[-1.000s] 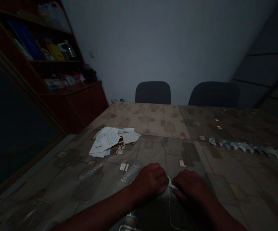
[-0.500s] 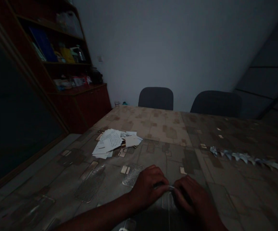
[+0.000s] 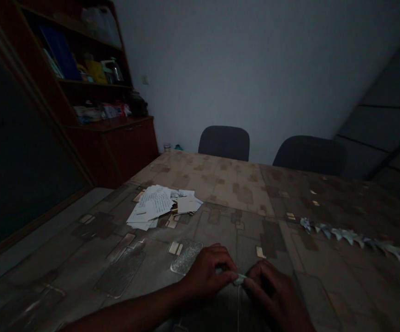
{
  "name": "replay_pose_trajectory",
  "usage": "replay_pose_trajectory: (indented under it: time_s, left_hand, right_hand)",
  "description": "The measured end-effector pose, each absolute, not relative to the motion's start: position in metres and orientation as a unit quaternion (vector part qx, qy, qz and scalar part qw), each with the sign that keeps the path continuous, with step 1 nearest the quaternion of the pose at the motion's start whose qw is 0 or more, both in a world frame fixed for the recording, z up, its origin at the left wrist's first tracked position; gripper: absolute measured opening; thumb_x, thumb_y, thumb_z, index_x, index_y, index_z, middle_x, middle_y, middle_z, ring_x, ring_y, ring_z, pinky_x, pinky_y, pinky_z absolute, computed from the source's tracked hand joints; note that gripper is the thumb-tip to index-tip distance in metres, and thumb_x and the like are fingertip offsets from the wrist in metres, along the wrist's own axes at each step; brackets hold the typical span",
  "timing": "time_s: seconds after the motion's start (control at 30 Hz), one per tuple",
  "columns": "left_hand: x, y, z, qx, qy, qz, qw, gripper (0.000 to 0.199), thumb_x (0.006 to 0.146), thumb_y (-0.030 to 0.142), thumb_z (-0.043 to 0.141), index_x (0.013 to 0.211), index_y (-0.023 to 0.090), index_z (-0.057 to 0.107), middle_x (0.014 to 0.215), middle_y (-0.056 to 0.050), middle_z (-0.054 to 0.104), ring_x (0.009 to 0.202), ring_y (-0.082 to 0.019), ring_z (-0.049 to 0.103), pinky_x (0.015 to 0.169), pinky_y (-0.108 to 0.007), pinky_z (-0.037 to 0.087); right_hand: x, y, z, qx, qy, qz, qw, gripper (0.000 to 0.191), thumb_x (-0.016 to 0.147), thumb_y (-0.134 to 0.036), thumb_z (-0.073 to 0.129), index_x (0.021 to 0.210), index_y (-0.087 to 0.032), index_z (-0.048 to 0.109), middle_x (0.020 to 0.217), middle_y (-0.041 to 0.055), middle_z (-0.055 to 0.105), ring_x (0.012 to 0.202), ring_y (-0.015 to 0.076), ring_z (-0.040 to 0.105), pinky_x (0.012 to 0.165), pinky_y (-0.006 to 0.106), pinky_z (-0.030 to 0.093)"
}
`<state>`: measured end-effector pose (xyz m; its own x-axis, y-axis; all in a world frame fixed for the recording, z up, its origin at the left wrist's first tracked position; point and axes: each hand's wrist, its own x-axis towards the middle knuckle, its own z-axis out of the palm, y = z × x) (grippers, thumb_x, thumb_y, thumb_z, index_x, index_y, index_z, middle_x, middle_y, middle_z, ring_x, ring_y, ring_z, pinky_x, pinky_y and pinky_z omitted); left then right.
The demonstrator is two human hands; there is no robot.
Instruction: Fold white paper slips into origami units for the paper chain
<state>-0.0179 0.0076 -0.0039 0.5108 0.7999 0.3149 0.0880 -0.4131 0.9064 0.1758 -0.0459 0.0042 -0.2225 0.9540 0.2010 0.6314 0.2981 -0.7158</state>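
Small folded piece of pale paper [image 3: 240, 279], one: lower centre of the frame, just right of the middle, between the two hands; its fold is too small and dim to make out.

Left hand [image 3: 209, 267], bare: lower centre, forearm entering from the bottom edge; thumb and fingertips pinched on the left end of the folded piece.

Right hand [image 3: 278, 288], bare: lower right of centre, in shadow; fingers curled, thumb and fingertips closed on the right end of the same piece.

Loose pile of paper pieces [image 3: 155, 205], pale, some with rows of dark marks: left of centre, overlapping one another and lying flat, well apart from the hands.

Row of folded paper pieces [image 3: 350, 236], pale and pointed: right side of the frame, running slantwise down toward the right edge; whether the pieces are joined cannot be told.

Tabletop [image 3: 234, 180], patterned with brown and pale rectangles: beneath all the above.

Chairs, two, dark-backed: one at upper centre [image 3: 224, 142], one to its right [image 3: 310, 154], both beyond the far edge.

Reddish-brown cabinet [image 3: 131, 147] with shelves: upper left, bearing a blue upright item [image 3: 63, 53] and a yellow one [image 3: 96, 71].
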Motion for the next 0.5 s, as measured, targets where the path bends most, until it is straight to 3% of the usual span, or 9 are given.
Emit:
replay_pose_trajectory:
  time_s: [0.23, 0.5]
  left_hand:
    - [-0.0185, 0.0112, -0.0011, 0.697, 0.335, 0.368, 0.516, 0.011, 0.072, 0.023, 0.071, 0.066, 0.013, 0.070, 0.067, 0.000, 0.060, 0.069, -0.015, 0.056, 0.066, -0.024, 0.039]
    - [-0.0227, 0.0115, -0.0045, 0.701, 0.331, 0.358, 0.521, 0.006, 0.074, 0.019, 0.070, 0.070, 0.015, 0.069, 0.070, 0.000, 0.061, 0.073, -0.015, 0.057, 0.069, -0.023, 0.040]
  right_hand:
    - [0.1782, -0.0450, -0.0034, -0.520, -0.719, 0.297, 0.354, 0.032, 0.094, -0.042, 0.046, 0.070, -0.022, 0.051, 0.067, -0.0017, 0.053, 0.063, 0.0148, 0.053, 0.055, 0.023, 0.040]
    - [0.1740, -0.0431, -0.0023, -0.541, -0.710, 0.318, 0.320, 0.027, 0.093, -0.042, 0.046, 0.076, -0.022, 0.053, 0.072, -0.0009, 0.054, 0.065, 0.0153, 0.053, 0.057, 0.023, 0.040]
